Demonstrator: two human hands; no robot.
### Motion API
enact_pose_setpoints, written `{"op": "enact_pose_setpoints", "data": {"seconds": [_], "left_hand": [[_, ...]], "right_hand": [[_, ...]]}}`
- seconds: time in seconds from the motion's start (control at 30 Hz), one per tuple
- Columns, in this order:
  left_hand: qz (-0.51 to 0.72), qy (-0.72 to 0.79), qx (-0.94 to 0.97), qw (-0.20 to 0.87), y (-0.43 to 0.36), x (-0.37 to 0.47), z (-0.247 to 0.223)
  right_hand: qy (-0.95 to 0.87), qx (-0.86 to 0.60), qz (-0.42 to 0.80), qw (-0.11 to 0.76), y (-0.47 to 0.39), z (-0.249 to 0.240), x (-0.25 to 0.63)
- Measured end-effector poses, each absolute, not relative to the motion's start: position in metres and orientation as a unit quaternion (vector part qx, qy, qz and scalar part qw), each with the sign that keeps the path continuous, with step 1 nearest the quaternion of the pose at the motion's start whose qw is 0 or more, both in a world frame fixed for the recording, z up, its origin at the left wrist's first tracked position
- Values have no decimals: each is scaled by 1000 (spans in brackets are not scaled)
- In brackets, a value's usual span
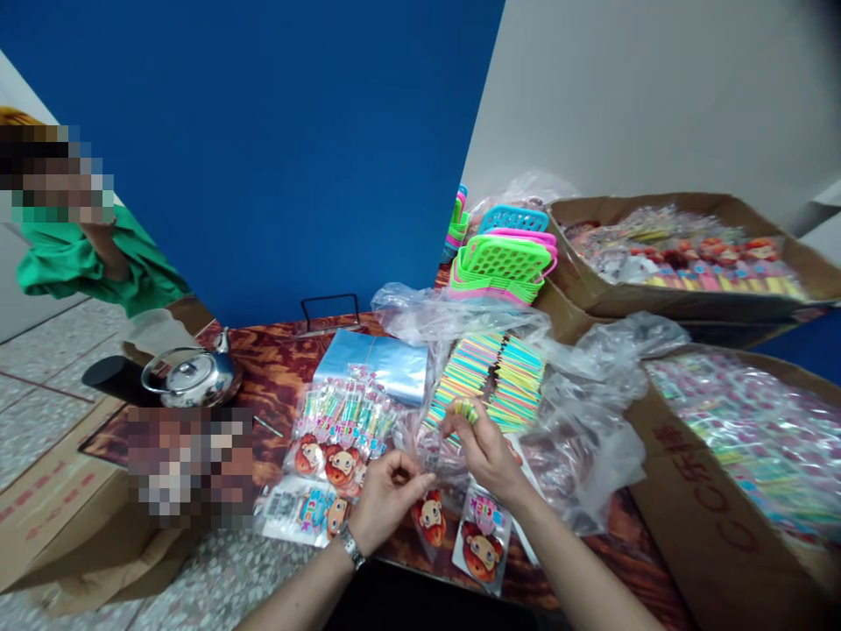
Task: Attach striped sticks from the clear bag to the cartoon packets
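Note:
My left hand (386, 492), wearing a metal wristwatch, has its fingers closed at the edge of a small clear plastic bag (432, 519) printed with a red-haired cartoon face. My right hand (484, 447) is closed around a small bunch of colourful sticks (465, 409), whose ends poke out above the fingers. Beyond it lies a large pile of yellow, green and pink sticks (522, 372) on crumpled clear plastic. Nearer to me is another printed bag (483, 548). Left of my left hand lie several filled stick packets (342, 429).
A stack of blue bags (374, 361) lies behind the packets. Colourful plastic baskets (503, 263) are stacked at the back. Cardboard boxes of packets (683, 456) stand right. A metal kettle (197, 379) sits left, near a person in a green top (85, 258).

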State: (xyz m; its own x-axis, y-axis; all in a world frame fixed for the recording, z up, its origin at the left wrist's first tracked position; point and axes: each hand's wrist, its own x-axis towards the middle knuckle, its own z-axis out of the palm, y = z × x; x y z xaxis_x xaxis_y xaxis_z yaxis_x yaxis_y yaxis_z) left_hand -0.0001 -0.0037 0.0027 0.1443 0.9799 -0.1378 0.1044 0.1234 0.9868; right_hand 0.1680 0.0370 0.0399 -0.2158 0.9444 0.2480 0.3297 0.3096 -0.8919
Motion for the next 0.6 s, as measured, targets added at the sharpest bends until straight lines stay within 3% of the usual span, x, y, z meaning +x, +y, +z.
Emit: {"op": "enact_pose_setpoints", "data": {"seconds": [0.47,0.6], "left_hand": [[411,507,527,544,-5,-2,-3],[409,513,528,539,-4,-2,-1]], "right_hand": [[-746,-581,238,220,69,5,180],[-738,-611,199,206,74,-8,180]]}}
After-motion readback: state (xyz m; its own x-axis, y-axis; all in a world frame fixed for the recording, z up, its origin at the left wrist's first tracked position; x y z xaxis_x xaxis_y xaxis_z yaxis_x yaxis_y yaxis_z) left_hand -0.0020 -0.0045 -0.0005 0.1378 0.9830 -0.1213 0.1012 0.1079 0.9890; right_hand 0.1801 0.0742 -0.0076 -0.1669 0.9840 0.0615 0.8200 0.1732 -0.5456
